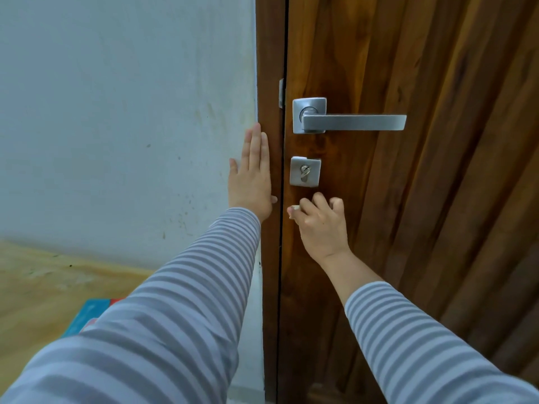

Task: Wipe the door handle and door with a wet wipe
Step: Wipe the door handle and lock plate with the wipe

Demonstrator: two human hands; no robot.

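- Head view: the door handle (350, 121), a silver lever, sits level on the wooden door (408, 199).
- Below the door handle is a square lock plate (305, 171) with a key in it.
- The right hand (319, 223) is just under that plate, fingers curled onto a wet wipe (295, 207) (only a pale edge shows) against the door.
- Left of the door handle, the left hand (251, 173) lies flat on the door frame (269, 83), fingers straight and together.
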